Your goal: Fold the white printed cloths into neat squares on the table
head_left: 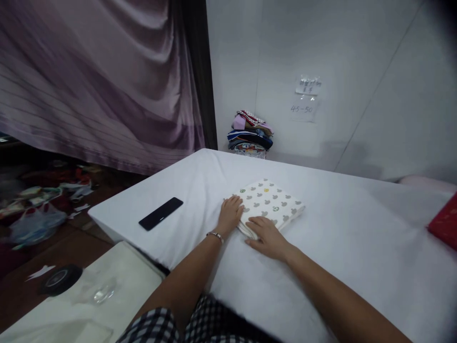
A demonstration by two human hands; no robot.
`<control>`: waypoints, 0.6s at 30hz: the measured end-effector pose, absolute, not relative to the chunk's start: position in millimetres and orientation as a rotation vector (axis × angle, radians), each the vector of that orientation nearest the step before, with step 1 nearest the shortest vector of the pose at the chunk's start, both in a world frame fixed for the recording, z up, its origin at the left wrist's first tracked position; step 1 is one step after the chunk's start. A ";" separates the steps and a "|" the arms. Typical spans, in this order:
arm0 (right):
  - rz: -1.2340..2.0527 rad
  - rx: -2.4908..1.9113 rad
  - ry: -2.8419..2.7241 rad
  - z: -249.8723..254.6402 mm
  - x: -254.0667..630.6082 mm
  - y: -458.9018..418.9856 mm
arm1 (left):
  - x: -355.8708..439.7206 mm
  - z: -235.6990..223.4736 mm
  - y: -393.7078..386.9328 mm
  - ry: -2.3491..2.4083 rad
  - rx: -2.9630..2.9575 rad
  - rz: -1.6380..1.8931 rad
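A folded white cloth [269,197] with a print of small grey, green and yellow figures lies flat on the white-covered table [339,228]. My left hand [230,213] rests along its left edge, fingers stretched out, a bracelet round the wrist. Against the near edge of the cloth lies my right hand [267,237], fingers spread over the corner and thumb apart. Both hands touch the cloth without gripping it. A black phone [160,214] lies to the left of my left hand.
Behind the table's far edge stands a pile of folded clothes [250,134] against the white wall. A red item [444,223] sits at the right. A curtain [124,81] hangs at left, above floor clutter with a plastic bag [37,226]. A lower pale surface [124,281] adjoins the table.
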State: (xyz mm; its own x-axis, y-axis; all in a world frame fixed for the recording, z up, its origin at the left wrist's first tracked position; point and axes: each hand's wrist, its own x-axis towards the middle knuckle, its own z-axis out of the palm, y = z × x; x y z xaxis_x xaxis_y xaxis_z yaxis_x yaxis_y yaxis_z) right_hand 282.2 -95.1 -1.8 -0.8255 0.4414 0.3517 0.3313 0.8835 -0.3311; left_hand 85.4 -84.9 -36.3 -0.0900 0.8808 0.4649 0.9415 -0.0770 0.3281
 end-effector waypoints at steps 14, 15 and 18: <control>0.130 -1.352 -2.517 -27.7 329.7 -13.7 | 81.5 -39.6 -82.7 -2.073 -2.057 -0.970; 0.178 -1.360 -2.522 -25.8 329.8 -11.9 | 81.6 -40.1 -82.5 -2.069 -2.059 -0.977; 0.295 -1.387 -2.511 -11.3 330.8 1.6 | 81.2 -40.9 -82.4 -2.058 -2.064 -1.005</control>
